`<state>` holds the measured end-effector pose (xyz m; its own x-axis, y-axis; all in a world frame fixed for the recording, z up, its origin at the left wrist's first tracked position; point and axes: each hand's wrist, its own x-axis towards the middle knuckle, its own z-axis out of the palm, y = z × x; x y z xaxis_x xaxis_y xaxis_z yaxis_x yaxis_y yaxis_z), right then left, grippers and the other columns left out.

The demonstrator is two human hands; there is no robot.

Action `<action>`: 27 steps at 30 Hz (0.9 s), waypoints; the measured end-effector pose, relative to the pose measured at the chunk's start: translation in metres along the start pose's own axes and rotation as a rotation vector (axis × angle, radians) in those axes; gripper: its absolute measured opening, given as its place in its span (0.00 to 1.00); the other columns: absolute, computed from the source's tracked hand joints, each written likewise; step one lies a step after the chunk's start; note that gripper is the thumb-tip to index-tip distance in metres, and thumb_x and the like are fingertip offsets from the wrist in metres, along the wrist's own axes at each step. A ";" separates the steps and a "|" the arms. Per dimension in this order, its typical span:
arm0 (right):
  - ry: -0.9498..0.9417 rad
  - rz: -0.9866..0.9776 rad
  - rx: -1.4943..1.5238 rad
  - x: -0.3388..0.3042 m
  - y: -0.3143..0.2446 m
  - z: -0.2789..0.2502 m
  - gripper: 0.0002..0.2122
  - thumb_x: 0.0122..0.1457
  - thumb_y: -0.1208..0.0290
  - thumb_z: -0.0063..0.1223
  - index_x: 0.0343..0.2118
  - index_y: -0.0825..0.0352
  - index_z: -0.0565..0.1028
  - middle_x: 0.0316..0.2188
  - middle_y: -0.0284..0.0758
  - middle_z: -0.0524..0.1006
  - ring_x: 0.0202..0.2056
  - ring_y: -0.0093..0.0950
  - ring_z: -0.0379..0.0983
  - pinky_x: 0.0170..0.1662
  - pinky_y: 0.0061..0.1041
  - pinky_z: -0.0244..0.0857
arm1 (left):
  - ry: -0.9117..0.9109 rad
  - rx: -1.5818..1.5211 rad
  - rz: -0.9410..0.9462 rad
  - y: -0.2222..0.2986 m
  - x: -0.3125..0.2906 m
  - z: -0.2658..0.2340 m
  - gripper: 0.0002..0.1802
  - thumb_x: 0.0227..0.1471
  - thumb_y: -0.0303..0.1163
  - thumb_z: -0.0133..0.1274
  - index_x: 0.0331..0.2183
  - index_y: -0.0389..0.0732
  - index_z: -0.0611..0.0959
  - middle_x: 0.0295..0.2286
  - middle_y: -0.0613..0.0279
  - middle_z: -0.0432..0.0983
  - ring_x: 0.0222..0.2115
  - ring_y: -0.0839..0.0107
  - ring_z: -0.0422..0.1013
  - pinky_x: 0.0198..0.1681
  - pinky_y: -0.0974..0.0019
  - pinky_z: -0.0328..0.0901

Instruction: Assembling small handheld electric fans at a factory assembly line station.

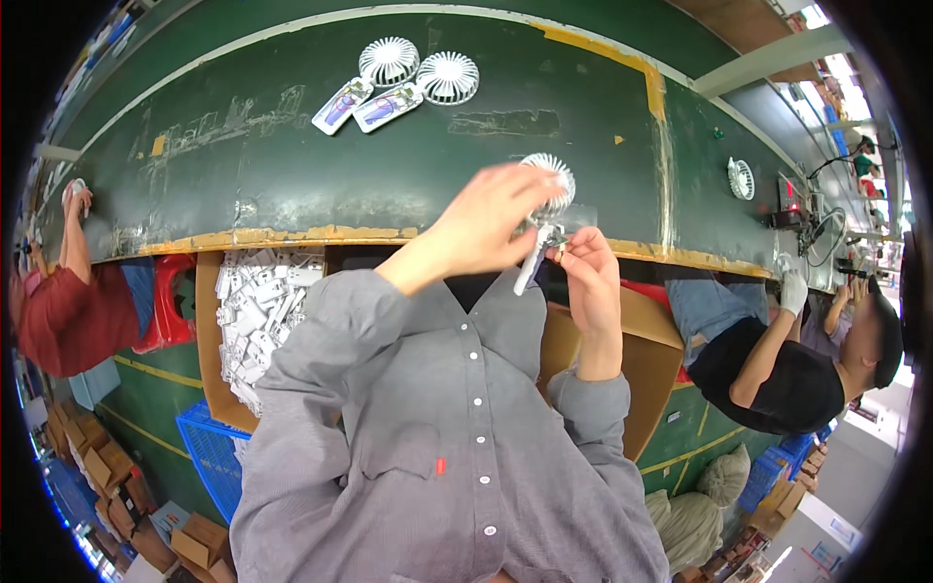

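Observation:
A small white handheld fan (557, 185) is held over the near edge of the green workbench, its round slatted head away from me and its handle pointing toward my chest. My left hand (494, 216) is closed over the fan head, fingers curled on its rim. Pinched beside the neck and handle, my right hand (586, 267) has thumb and fingertips together at a small part that is hard to make out. Two more white fans (389, 62) (449, 78) lie farther off on the bench, their open handles showing purple-blue insides.
A cardboard box of white plastic casing pieces (262, 316) stands under the bench edge at left, another cardboard box (646, 360) at right. A lone fan head (741, 179) lies to the right by a red-and-black device (789, 202). Other people work at both sides. A blue crate (207, 457) is on the floor.

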<state>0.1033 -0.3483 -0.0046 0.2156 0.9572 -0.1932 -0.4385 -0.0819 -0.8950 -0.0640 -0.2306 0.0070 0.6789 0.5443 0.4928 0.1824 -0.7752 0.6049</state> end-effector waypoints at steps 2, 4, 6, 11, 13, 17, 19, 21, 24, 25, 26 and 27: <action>-0.056 -0.014 0.091 -0.005 -0.002 0.002 0.09 0.53 0.82 0.49 0.37 0.66 0.65 0.33 0.33 0.74 0.35 0.22 0.71 0.42 0.20 0.64 | -0.208 -0.303 -0.023 0.016 -0.004 -0.008 0.24 0.41 0.24 0.57 0.45 0.41 0.77 0.43 0.56 0.73 0.44 0.57 0.71 0.46 0.58 0.67; -0.061 -0.009 0.112 -0.008 -0.008 0.008 0.09 0.53 0.82 0.49 0.37 0.66 0.65 0.33 0.33 0.74 0.35 0.21 0.71 0.41 0.19 0.64 | -0.183 -0.432 -0.086 0.029 -0.007 -0.007 0.20 0.40 0.23 0.58 0.41 0.40 0.79 0.38 0.58 0.75 0.37 0.60 0.74 0.38 0.62 0.70; -0.056 -0.011 0.090 -0.014 -0.013 0.015 0.09 0.53 0.81 0.46 0.37 0.66 0.64 0.31 0.30 0.73 0.32 0.17 0.69 0.36 0.15 0.62 | -0.187 -0.414 -0.079 0.036 -0.009 -0.009 0.20 0.39 0.22 0.57 0.40 0.40 0.79 0.36 0.59 0.74 0.34 0.59 0.73 0.34 0.63 0.70; -0.169 0.058 -0.218 -0.032 -0.025 0.022 0.02 0.56 0.78 0.41 0.31 0.66 0.67 0.24 0.25 0.69 0.25 0.12 0.61 0.27 0.13 0.55 | -0.058 -0.124 0.125 0.058 -0.012 -0.012 0.07 0.38 0.28 0.57 0.24 0.42 0.75 0.28 0.62 0.69 0.29 0.63 0.71 0.29 0.61 0.68; -0.182 0.045 -0.213 -0.036 -0.023 0.021 0.06 0.57 0.78 0.39 0.33 0.69 0.70 0.24 0.24 0.69 0.25 0.11 0.60 0.27 0.13 0.54 | -0.057 -0.042 0.189 0.061 -0.016 -0.011 0.07 0.38 0.28 0.57 0.22 0.42 0.74 0.28 0.63 0.69 0.28 0.65 0.71 0.27 0.63 0.68; -0.282 0.100 -0.317 -0.048 -0.018 0.014 0.10 0.58 0.80 0.40 0.38 0.73 0.74 0.26 0.24 0.72 0.27 0.11 0.61 0.28 0.13 0.54 | -0.113 0.032 0.220 0.061 -0.027 -0.015 0.07 0.37 0.31 0.57 0.21 0.42 0.75 0.24 0.65 0.68 0.26 0.70 0.70 0.23 0.68 0.68; -0.229 0.136 -0.308 -0.055 -0.013 0.016 0.08 0.57 0.79 0.42 0.30 0.73 0.75 0.22 0.23 0.71 0.24 0.10 0.60 0.26 0.13 0.52 | -0.169 0.086 0.267 0.064 -0.032 -0.014 0.07 0.37 0.29 0.57 0.23 0.41 0.75 0.25 0.66 0.70 0.25 0.72 0.71 0.21 0.68 0.68; -0.246 0.205 -0.167 -0.061 -0.016 0.012 0.07 0.56 0.78 0.43 0.28 0.72 0.74 0.21 0.23 0.70 0.22 0.10 0.58 0.25 0.13 0.50 | -0.157 -0.009 0.229 0.069 -0.035 -0.013 0.09 0.37 0.26 0.60 0.26 0.40 0.78 0.28 0.66 0.74 0.24 0.72 0.72 0.20 0.68 0.68; -0.206 0.293 0.017 -0.074 -0.023 0.014 0.07 0.53 0.72 0.48 0.25 0.71 0.74 0.15 0.21 0.66 0.17 0.10 0.54 0.21 0.15 0.44 | -0.026 -0.382 0.067 0.081 -0.036 -0.007 0.08 0.36 0.24 0.60 0.26 0.40 0.81 0.28 0.66 0.77 0.23 0.70 0.74 0.21 0.70 0.69; -0.227 0.289 0.099 -0.077 -0.023 0.012 0.08 0.52 0.71 0.49 0.25 0.71 0.74 0.14 0.21 0.65 0.16 0.10 0.53 0.20 0.15 0.44 | -0.018 -0.459 -0.027 0.087 -0.035 -0.006 0.05 0.37 0.25 0.59 0.24 0.40 0.82 0.25 0.63 0.77 0.19 0.68 0.73 0.21 0.69 0.69; -0.246 0.282 0.179 -0.080 -0.022 0.011 0.09 0.52 0.69 0.49 0.24 0.71 0.74 0.13 0.21 0.64 0.15 0.10 0.52 0.19 0.16 0.43 | -0.029 -0.474 -0.018 0.090 -0.035 -0.007 0.05 0.37 0.25 0.59 0.24 0.40 0.82 0.25 0.63 0.77 0.19 0.68 0.73 0.21 0.69 0.69; -0.216 0.292 0.177 -0.084 -0.021 0.010 0.10 0.52 0.68 0.50 0.24 0.71 0.74 0.12 0.21 0.62 0.14 0.11 0.50 0.18 0.17 0.42 | -0.034 -0.509 -0.085 0.093 -0.035 -0.006 0.05 0.37 0.25 0.59 0.24 0.40 0.83 0.24 0.63 0.77 0.19 0.68 0.73 0.21 0.69 0.68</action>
<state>0.0859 -0.4245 0.0343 -0.1201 0.9385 -0.3236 -0.6014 -0.3281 -0.7285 -0.0752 -0.3197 0.0500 0.7013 0.5808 0.4133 -0.1256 -0.4700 0.8737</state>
